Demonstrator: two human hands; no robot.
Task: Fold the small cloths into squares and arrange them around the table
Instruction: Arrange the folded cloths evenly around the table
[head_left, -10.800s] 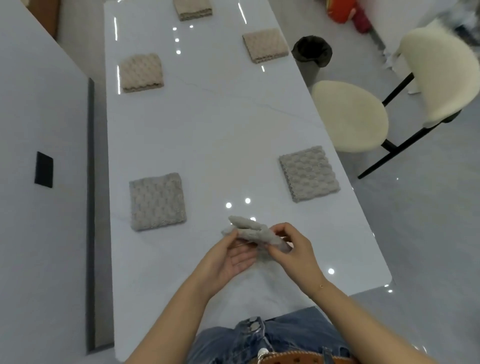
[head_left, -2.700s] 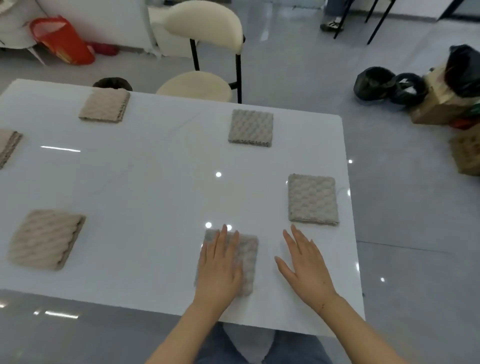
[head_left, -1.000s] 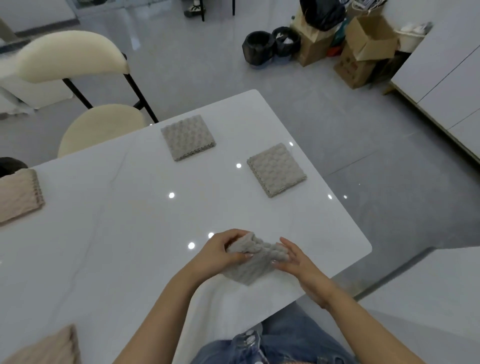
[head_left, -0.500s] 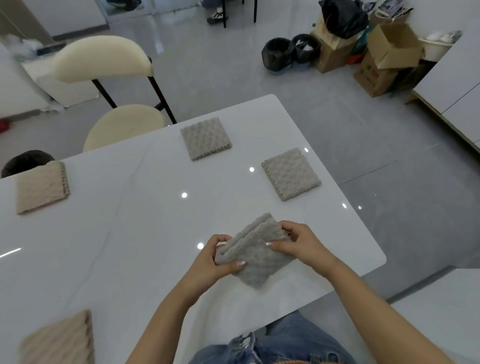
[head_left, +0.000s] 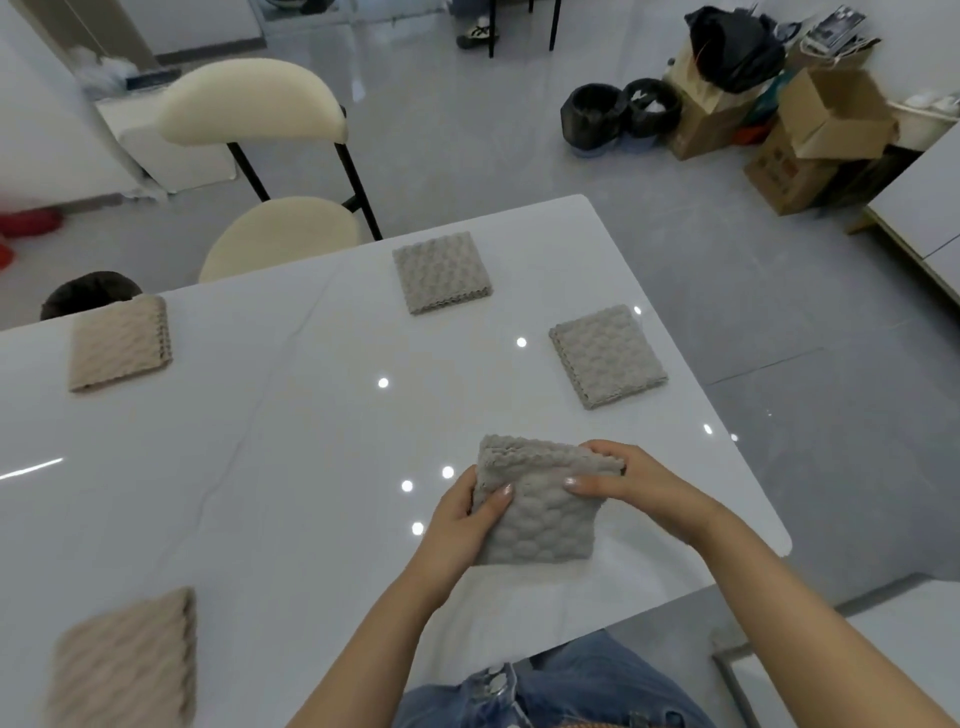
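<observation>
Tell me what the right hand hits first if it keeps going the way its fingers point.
The right hand points leftward across the grey cloth it grips, so it would likely meet the left hand on the opposite edge first.

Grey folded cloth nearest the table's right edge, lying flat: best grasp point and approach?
Grey folded cloth lies flat, its stacked scalloped edges showing along the near and left sides. Probably best: pinch the whole stack at the near-left corner, coming low from the person's side, so the layers stay together.
</observation>
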